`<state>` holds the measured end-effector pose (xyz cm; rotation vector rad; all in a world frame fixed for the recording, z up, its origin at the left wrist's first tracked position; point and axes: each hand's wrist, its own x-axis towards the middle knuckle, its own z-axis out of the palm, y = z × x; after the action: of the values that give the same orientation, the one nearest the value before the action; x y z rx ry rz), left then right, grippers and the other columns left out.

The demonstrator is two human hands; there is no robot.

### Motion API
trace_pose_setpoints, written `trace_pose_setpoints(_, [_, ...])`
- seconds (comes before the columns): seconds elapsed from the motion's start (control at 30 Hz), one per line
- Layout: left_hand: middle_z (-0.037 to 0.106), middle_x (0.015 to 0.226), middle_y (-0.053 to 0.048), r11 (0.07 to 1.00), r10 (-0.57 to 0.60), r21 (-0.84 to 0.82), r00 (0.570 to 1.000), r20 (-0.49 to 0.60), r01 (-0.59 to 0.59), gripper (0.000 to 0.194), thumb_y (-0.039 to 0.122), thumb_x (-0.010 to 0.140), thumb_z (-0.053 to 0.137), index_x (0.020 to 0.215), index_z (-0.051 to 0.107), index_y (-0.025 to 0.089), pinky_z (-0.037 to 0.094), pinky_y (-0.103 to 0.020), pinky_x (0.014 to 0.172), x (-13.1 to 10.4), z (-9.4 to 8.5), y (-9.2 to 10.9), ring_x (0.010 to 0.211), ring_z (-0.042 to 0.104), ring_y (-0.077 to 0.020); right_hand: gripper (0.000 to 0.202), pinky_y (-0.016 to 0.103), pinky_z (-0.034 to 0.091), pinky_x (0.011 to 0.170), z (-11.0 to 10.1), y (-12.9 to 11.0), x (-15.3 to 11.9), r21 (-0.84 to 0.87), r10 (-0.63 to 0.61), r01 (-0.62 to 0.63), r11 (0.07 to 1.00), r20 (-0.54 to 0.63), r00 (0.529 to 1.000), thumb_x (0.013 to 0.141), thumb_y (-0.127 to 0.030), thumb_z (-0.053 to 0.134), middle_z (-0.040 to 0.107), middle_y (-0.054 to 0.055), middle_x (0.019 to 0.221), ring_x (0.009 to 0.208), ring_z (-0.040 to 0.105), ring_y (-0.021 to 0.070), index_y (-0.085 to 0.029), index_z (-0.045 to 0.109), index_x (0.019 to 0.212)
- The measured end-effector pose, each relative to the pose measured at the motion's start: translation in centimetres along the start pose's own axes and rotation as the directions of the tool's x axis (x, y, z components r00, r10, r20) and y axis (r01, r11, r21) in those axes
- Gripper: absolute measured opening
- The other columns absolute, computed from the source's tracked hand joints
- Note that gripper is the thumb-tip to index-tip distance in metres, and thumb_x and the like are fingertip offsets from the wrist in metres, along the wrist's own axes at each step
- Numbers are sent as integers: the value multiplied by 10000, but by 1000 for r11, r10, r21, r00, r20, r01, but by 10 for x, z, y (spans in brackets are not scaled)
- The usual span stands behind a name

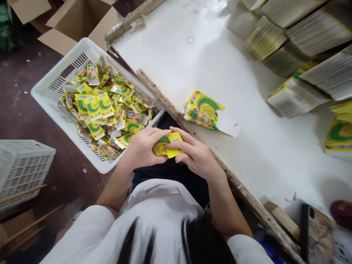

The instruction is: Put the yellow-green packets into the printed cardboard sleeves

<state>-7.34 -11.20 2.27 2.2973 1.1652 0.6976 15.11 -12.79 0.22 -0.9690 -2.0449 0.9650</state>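
Between my two hands, above my lap, is a small yellow and green printed carton with a barcode flap at its right end. My left hand wraps round the carton's left part, thumb along its upper side. At the flap end, the fingers of my right hand press on the carton. A white plastic basket on my left holds a heap of similar small cartons, several with end flaps standing out. On the table to the right lies a small stack of flat cartons.
Bundled stacks of flat cartons fill the white table's far right. A phone lies at the lower right near a wooden block. An open cardboard box stands beyond the basket, and a white crate at the left.
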Motion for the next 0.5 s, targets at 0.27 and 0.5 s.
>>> trace_pose_setpoints(0.27, [744, 1229, -100, 989, -131, 50, 987, -89, 136, 571, 364, 796, 772, 1326, 616, 221, 550, -453, 992, -4, 6, -8, 1111, 709, -291, 730, 460, 551, 1106, 31, -1, 10, 116, 127, -95, 989, -311, 942, 925, -468, 723, 556, 168, 1540, 1360, 620, 285, -252, 397, 1542])
trace_pose_setpoints(0.5, [517, 1564, -117, 815, -420, 92, 693, -587, 572, 1053, 505, 625, 940, 1527, 442, 290, 238, -706, 1198, -43, -34, -75, 1468, 406, -492, 492, 555, 506, 1072, -29, 56, -4, -248, 214, -503, 828, -690, 691, 895, -405, 738, 742, 124, 1200, 1152, 677, 333, -227, 608, 1335])
